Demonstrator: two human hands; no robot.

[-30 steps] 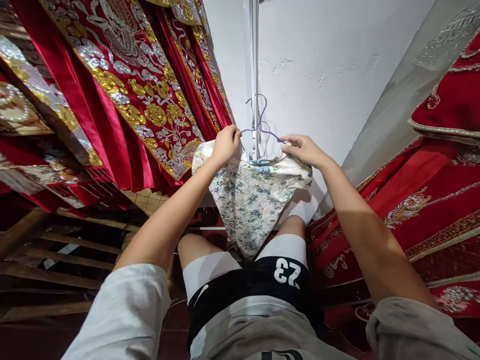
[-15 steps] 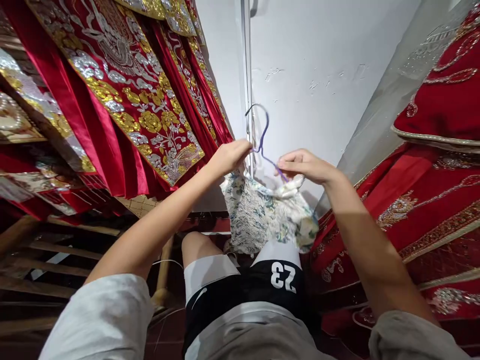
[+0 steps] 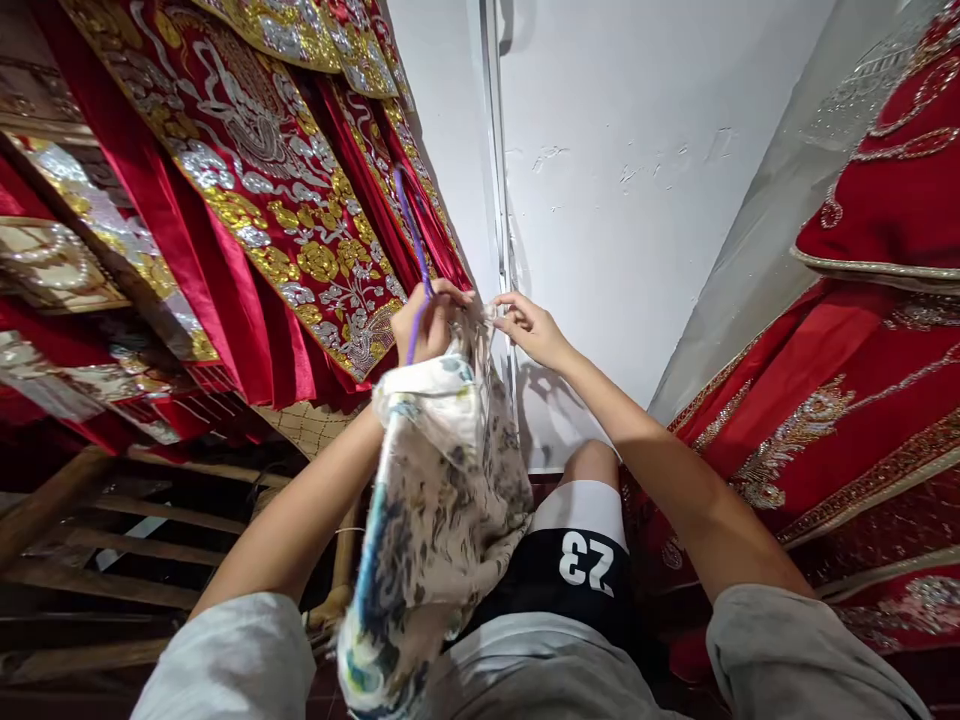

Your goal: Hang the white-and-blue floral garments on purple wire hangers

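A cream garment with a blue-green flower print (image 3: 442,490) hangs from my hands and drapes down over my left forearm toward the camera. My left hand (image 3: 424,322) is closed around its top edge together with a thin purple wire hanger (image 3: 411,240), which sticks up from my fist. My right hand (image 3: 529,325) pinches the garment's top edge right beside the left hand, fingers pressed together.
Red robes with gold and silver embroidery (image 3: 247,190) hang close on the left, more red embroidered cloth (image 3: 847,400) on the right. A white wall with a vertical pipe (image 3: 495,150) stands ahead. Wooden slats (image 3: 112,540) lie low on the left. My legs in black shorts numbered 23 (image 3: 577,560) are below.
The hanger swung from between my hands into my left fist, now pointing up and left. The garment has bunched together and come nearer the camera; my hands have closed in on each other.
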